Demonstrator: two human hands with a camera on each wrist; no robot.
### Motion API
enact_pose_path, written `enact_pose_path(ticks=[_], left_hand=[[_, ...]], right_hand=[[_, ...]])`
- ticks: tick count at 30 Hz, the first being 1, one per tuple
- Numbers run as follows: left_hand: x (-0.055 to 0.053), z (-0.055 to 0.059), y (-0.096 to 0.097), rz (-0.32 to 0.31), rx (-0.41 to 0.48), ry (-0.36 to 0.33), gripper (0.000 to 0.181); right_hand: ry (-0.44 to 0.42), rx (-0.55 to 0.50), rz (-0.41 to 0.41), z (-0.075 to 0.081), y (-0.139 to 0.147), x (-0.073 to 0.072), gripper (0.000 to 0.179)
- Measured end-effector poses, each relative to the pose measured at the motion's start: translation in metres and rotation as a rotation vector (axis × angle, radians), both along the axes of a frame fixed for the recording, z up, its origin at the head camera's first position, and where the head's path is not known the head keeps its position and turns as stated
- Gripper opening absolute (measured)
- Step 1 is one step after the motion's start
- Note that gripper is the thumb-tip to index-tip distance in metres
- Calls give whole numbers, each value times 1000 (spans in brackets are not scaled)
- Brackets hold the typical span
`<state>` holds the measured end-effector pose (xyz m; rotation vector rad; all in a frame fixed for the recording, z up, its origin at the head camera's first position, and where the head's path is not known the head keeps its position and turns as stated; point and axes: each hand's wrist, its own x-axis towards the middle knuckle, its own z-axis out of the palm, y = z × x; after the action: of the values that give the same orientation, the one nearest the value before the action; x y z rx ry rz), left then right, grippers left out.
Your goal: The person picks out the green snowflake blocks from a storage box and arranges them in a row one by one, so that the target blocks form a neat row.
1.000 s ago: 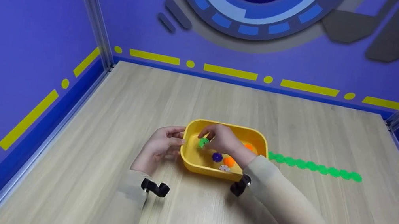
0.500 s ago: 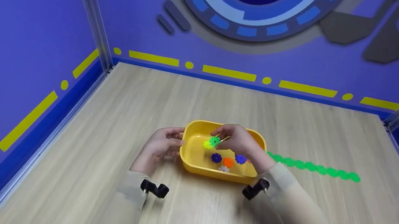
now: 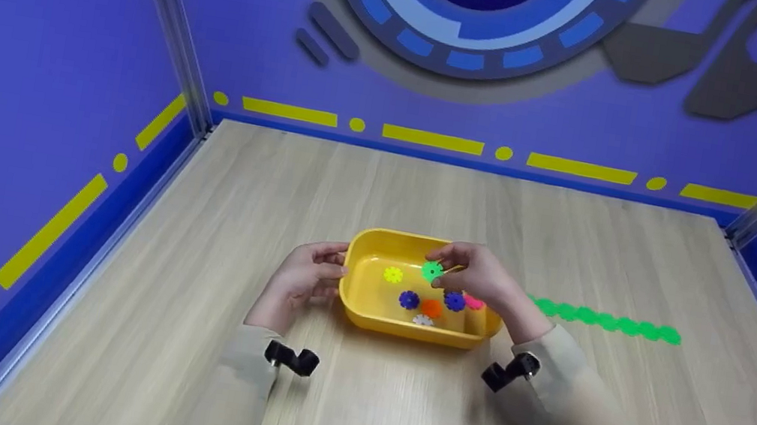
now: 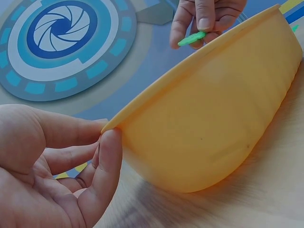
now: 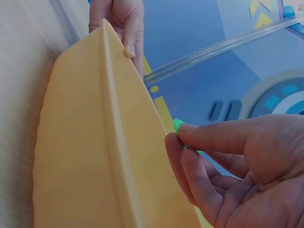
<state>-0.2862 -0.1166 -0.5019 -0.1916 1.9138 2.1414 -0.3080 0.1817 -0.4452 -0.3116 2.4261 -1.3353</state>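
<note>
My left hand (image 3: pixel 302 273) pinches the left rim of a yellow plastic tub (image 3: pixel 368 323) between thumb and fingers, as the left wrist view (image 4: pixel 61 161) shows close up. Above the tub's right half, my right hand (image 3: pixel 479 274) pinches a green notched disc (image 3: pixel 431 272), like a snowflake building piece, by its edge. The disc is raised above the rim in the left wrist view. Lying in the tub are a yellow disc (image 3: pixel 393 275), two dark blue or purple discs (image 3: pixel 409 299), an orange disc (image 3: pixel 432 308), a whitish disc (image 3: pixel 423 321) and a pink disc (image 3: pixel 474 302).
A chain of several green discs (image 3: pixel 608 322) lies on the wooden table (image 3: pixel 363 408) to the right of the tub; my right arm hides its left end. Purple-blue panels (image 3: pixel 229 6) stand behind and at both sides, with metal posts at the corners.
My right hand has moved right and slightly up with the green disc, uncovering the yellow disc and others in the tub. My left hand stays on the rim.
</note>
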Motion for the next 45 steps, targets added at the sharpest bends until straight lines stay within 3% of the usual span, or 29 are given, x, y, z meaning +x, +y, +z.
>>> enact_pose_path(ticks=[12,25,34,45], left_hand=[[-1,0,2,0,4,-7,52],[-3,-1,1,1,39,-10,52],[-1,0,1,15,29,-27,53],[-1,0,1,15,1,-39,53]], right_hand=[[-20,-16,-51,0,21,2,39],[11,-60,-96,0,58,10,44],[-12,-53,-156,-4,85,15,49],[50,-69,-187,-10,120,22,53]])
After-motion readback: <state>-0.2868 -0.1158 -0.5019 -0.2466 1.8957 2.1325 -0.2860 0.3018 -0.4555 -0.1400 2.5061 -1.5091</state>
